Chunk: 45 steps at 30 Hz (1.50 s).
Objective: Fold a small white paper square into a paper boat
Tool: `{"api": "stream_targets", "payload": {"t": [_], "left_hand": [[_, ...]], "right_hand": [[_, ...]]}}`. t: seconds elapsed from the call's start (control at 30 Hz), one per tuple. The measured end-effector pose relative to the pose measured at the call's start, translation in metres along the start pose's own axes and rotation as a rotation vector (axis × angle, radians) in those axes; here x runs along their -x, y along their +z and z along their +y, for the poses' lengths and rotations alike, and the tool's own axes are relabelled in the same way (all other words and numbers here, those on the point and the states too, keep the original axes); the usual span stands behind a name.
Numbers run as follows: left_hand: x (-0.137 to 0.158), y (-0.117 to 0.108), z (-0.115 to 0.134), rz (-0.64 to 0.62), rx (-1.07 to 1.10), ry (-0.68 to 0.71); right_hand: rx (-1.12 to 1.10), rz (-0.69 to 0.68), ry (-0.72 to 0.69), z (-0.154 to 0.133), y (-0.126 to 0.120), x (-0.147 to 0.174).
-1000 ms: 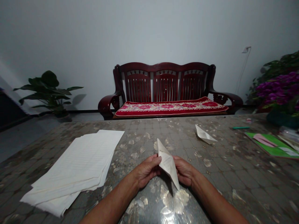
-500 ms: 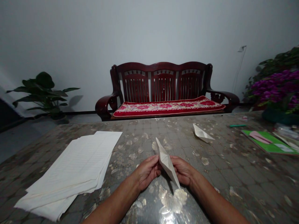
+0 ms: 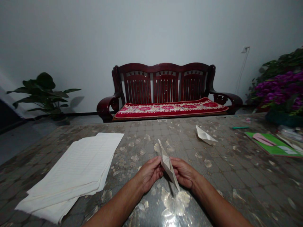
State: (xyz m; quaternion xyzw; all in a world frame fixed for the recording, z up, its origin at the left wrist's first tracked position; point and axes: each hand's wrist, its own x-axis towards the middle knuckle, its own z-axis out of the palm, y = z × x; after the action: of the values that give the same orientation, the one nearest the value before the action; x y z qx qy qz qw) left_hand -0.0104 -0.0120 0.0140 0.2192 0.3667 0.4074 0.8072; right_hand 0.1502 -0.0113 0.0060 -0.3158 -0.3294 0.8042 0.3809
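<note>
Between my two hands, just above the table, is a folded paper boat (image 3: pixel 168 167), white and pointed at both ends. Its long axis runs from far left to near right. My left hand (image 3: pixel 151 173) pinches its left side, thumb on top. On the other side my right hand (image 3: pixel 183 171) grips it too, with some fingertips hidden behind the paper. A second paper boat (image 3: pixel 205 135) rests on the table beyond my right hand, touched by neither hand.
A stack of lined paper sheets (image 3: pixel 73 170) lies on the patterned table (image 3: pixel 132 126) at left. On the right are a green pen (image 3: pixel 240 127), a green booklet (image 3: pixel 267 148) with a pink item on it, and a pot of purple flowers (image 3: pixel 281 86). A wooden bench (image 3: pixel 165 75) stands behind.
The paper boat in my hands looks narrower, its near tip shifted slightly left. My right hand has moved a little to the left. Everything else stays as it was.
</note>
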Motion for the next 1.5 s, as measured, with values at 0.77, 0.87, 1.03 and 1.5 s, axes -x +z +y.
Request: {"api": "stream_targets", "payload": {"t": [0.77,0.87,1.03,1.5], "left_hand": [[0.003,-0.003,0.026,-0.086,-0.403,-0.166],[0.005,-0.012,0.037,-0.019,-0.504,-0.007],[0.017,-0.024,0.050,0.157,-0.974,0.429],[0.050,-0.012,0.027,0.090,-1.846,0.744]], "right_hand": [[0.373,0.244,-0.286,-0.005,-0.006,0.006],[0.395,0.269,-0.278,-0.004,-0.010,0.006],[0.639,0.345,-0.308,-0.003,-0.023,0.011],[1.307,0.380,-0.617,-0.024,-0.026,0.038]]}}
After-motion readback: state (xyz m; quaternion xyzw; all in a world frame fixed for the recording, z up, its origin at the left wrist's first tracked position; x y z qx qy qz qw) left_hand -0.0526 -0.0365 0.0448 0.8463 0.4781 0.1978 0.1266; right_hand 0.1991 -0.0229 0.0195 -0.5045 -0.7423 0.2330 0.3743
